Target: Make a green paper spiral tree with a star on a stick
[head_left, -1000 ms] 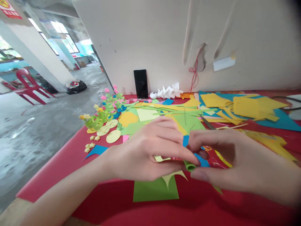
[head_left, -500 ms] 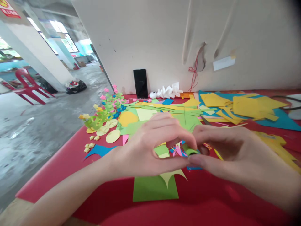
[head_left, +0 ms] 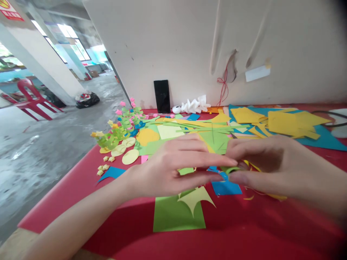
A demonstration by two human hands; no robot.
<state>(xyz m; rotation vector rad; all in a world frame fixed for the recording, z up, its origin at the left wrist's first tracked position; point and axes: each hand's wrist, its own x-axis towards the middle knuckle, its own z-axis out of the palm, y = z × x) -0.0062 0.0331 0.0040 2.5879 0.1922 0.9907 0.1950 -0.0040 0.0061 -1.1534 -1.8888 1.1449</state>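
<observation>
Between the thumb and fingers of my right hand [head_left: 260,164] is a small curled strip of green paper [head_left: 230,169]. My left hand [head_left: 181,164] reaches in from the left, its fingers stretched out and its thumb apart from them. Its index fingertip lies by the strip, close to my right fingers; whether it touches the paper I cannot tell. Beneath the hands lie a pale yellow offcut with curved points [head_left: 196,198], a green paper sheet [head_left: 176,216] and a blue paper piece [head_left: 226,187].
Paper flowers with green curled stems [head_left: 119,133] stand at the table's left, beside pale yellow discs [head_left: 130,156] and small folded stars [head_left: 103,168]. A black phone [head_left: 162,96] leans on the back wall. Yellow sheets [head_left: 284,122] lie on blue paper at the right.
My right hand and the green strip have shifted slightly right. The left hand's fingers have straightened and its thumb has come away from the right thumb, uncovering more blue paper.
</observation>
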